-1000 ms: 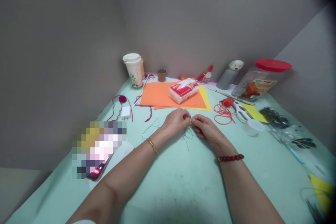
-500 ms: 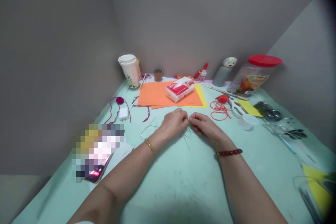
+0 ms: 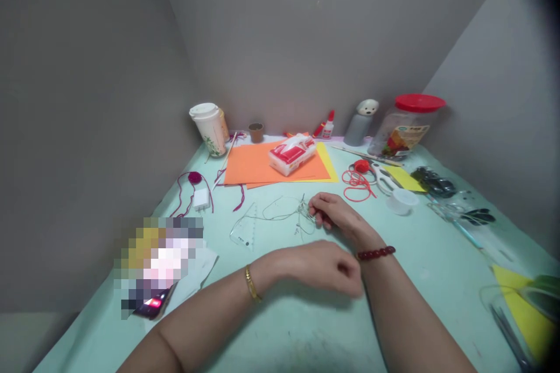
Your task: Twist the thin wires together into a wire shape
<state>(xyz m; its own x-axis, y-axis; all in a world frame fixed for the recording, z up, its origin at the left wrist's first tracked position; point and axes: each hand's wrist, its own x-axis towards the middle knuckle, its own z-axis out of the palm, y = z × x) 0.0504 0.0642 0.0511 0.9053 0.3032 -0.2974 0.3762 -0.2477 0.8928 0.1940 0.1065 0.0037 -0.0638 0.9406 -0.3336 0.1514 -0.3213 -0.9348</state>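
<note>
My right hand point(image 3: 335, 211) has its fingertips pinched on a loose tangle of thin pale green cord point(image 3: 303, 211), just in front of the paper sheets. Nearer to me, below that tangle, my left hand point(image 3: 326, 268) is closed with the thumb and fingers curled together. Anything in its grip is hidden or too fine to see. From the tangle, strands of cord run left across a clear plastic set square point(image 3: 245, 232) lying flat on the table.
Orange paper point(image 3: 245, 164) lies behind my hands, a tissue pack point(image 3: 292, 154) on top. To the right are red yarn point(image 3: 361, 180), scissors point(image 3: 383, 179), a small clear cup point(image 3: 401, 201) and a large red-lidded jar point(image 3: 405, 128). A phone point(image 3: 153, 303) and white charger point(image 3: 202, 199) are left.
My left hand has left the right hand's side and moved toward me and to the right, still closed. The right hand stays at the cord, and the view has shifted slightly.
</note>
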